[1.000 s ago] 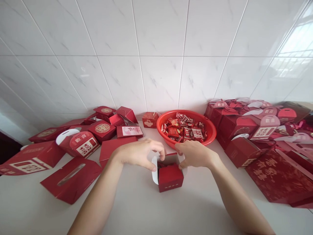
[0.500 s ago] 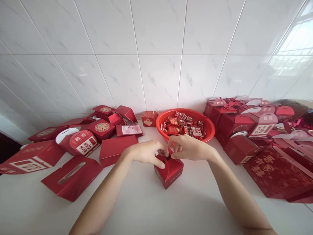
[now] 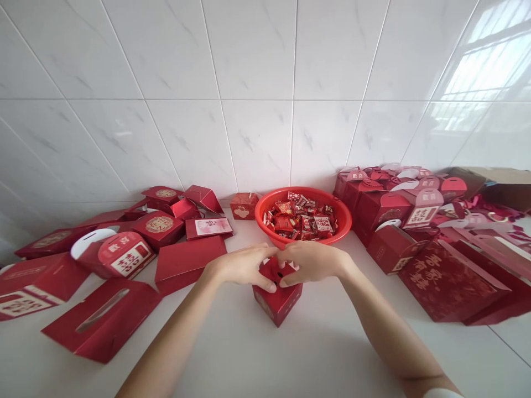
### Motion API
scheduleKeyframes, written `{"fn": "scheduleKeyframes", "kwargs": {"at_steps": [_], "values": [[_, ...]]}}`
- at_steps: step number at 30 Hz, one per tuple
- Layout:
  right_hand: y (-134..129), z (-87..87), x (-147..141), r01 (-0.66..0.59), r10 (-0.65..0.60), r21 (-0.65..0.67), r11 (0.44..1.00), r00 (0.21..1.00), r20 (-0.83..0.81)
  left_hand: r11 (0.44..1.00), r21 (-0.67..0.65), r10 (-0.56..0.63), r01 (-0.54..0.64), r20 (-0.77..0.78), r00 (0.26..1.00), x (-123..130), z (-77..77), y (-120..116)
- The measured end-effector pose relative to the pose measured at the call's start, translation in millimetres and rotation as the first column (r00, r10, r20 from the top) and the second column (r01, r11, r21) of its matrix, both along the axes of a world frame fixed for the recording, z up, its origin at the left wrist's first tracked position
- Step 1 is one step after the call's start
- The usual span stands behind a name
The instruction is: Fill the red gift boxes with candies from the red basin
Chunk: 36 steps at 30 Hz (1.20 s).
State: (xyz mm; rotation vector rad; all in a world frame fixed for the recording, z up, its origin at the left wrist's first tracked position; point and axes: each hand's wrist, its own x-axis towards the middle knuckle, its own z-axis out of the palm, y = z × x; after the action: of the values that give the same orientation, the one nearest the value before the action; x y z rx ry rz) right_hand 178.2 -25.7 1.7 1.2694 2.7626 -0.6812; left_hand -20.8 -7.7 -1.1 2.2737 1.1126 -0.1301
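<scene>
A small red box point(image 3: 279, 305) stands on the white surface, one corner toward me, its top flaps folded inward around a small dark hole. My left hand point(image 3: 245, 266) is curved over its left side, thumb on the top flap and fingers behind. My right hand point(image 3: 316, 263) curves over the right side in the same way, its thumb near the hole. Between them the two hands grip the box top. Just behind is a red plastic basin point(image 3: 345, 221) holding many wrapped sweets point(image 3: 305, 216).
Several red boxes lie to the left, among them a slotted one point(image 3: 103, 318) and a flat one point(image 3: 188, 262). More boxes and bags point(image 3: 448, 276) crowd the right. A small patterned box point(image 3: 244, 205) sits by the tiled wall point(image 3: 257, 138).
Both thumbs have come down onto the box top, and the flaps that stood up now lie lower. The view has shifted slightly to the right.
</scene>
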Motion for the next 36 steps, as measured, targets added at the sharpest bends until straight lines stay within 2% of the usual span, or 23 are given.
{"fn": "scheduleKeyframes", "kwargs": {"at_steps": [4,7,11,17,20,23,29,33,36], "values": [[-5,4.8,0,0.009,-0.008,-0.024,1.000,0.998,0.066,1.000,-0.021,-0.023,0.023,-0.037,0.999,3,-6.0,0],[-10,11.9,8,0.056,-0.056,0.001,0.998,0.996,0.074,0.999,-0.019,-0.040,0.040,-0.004,0.999,9,-10.8,-1],[-17,19.4,16,0.188,-0.189,0.023,0.982,0.974,0.122,0.996,-0.031,0.078,-0.079,-0.031,0.996,18,-17.9,-2],[-32,16.9,2,0.155,-0.160,0.049,0.987,0.978,0.136,0.961,-0.192,0.224,-0.199,0.117,0.967,27,-31.7,-5],[-41,8.6,-8,0.193,-0.211,0.125,0.973,0.967,0.147,0.958,-0.132,0.274,-0.256,0.139,0.952,29,-34.2,-8],[-52,-4.6,-14,0.302,-0.330,0.182,0.936,0.932,0.152,0.977,-0.050,0.214,-0.208,0.188,0.959,31,-30.8,-13],[-75,-29.9,-7,0.492,-0.531,0.258,0.831,0.840,0.109,0.981,-0.181,0.114,-0.065,0.272,0.956,39,-22.5,-27],[-85,-36.3,1,0.543,-0.587,0.262,0.798,0.798,0.135,0.983,-0.160,-0.028,0.094,0.376,0.926,45,-26.9,-32],[-87,-39.2,6,0.580,-0.617,0.250,0.776,0.780,0.106,0.989,-0.092,-0.074,0.117,0.379,0.922,48,-33.2,-32]]}}
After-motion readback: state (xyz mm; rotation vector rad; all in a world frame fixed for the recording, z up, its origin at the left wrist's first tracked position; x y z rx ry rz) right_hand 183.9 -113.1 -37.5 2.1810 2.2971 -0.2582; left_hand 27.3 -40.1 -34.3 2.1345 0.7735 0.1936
